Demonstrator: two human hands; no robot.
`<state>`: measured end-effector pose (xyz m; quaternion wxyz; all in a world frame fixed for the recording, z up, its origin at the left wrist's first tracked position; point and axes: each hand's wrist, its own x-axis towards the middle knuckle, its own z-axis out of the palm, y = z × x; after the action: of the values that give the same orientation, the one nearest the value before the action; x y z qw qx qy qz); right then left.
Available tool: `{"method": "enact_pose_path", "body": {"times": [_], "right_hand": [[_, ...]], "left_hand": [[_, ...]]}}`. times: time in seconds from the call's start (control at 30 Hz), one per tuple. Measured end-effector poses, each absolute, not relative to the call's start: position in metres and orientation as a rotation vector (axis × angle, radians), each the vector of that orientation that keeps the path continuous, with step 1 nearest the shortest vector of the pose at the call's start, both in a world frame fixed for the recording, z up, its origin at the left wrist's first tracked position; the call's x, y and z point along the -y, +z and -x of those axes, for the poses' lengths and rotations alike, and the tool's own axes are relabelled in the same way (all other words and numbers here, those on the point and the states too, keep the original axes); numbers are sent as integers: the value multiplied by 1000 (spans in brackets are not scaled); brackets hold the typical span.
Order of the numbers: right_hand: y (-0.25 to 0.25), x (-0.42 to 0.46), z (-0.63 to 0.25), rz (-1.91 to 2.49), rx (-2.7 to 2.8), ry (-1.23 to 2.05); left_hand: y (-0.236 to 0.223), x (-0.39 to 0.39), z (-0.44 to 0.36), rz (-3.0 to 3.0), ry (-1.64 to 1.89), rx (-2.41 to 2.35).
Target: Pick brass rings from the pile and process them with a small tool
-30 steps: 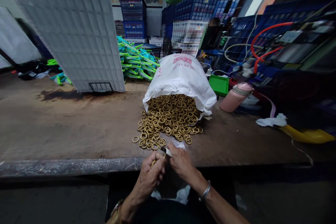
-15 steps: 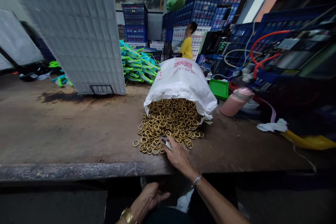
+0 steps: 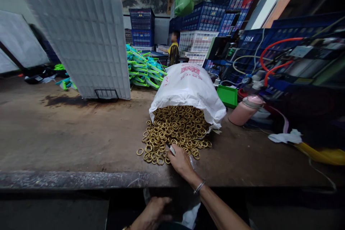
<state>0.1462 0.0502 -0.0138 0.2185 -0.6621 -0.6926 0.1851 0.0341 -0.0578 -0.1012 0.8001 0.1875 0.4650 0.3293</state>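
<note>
Many brass-coloured rings spill out of the mouth of a white woven sack lying on the table. At the near edge of the pile is my right hand, its fingers closed around a small white tool with a dark tip. The tip points toward the rings, and its exact kind is hard to make out. My left hand is below the table's front edge, close to my lap. Its fingers are smeared by motion, so I cannot see whether they hold anything.
A tall grey padded panel stands on the wooden table. Behind are green-and-blue items and stacked blue crates. To the right are a green tray, a pink bottle and hoses. A person in yellow is in the background.
My right hand stays at the ring pile, still holding the tool. My left hand has shifted slightly and is blurred. The background person has moved left, and the whole view has tilted slightly up.
</note>
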Motion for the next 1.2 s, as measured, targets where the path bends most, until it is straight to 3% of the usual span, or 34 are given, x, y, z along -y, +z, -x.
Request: {"method": "enact_pose_path", "body": {"times": [0.2,0.4,0.93,1.2], "right_hand": [[-21,-48,-161,1588,1678,762],[-19,-47,-166,1498,1606,792],[-26,-42,-174,1461,1587,802],[-10,-44,-173,1358,1522,1036]], "left_hand": [[-34,58,-27,-838,736,-966],[1,21,-35,-851,1066,-1249],[-9,-29,-46,-1440,1193,-1389],[-19,-29,-45,-1699,1225,-1414]]}}
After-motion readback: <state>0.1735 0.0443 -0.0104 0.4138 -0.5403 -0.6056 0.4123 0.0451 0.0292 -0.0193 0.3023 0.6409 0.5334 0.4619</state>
